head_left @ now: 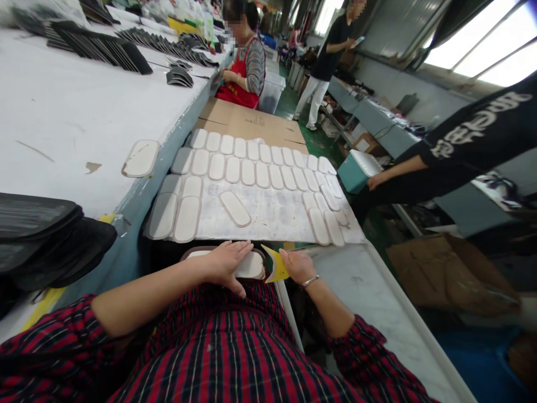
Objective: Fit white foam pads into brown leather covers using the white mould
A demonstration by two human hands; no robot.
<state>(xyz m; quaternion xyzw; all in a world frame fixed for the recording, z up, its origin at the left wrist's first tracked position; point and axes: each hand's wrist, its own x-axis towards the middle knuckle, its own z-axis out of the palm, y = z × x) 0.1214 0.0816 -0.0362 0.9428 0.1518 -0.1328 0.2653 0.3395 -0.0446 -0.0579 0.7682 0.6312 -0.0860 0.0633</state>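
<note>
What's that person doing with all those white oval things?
A person works at a board lined with rows of white sole-shaped pads. Their left hand presses flat on one pad close to them, and their right hand holds a yellow scraper beside it. A lone pad lies mid-board.

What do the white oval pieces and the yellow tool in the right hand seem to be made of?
White oval pieces: likely foam or fibreboard, matte, with darker edges. Yellow tool in the right hand: probably stiff plastic, smooth, thin, sharp-cornered.
</note>
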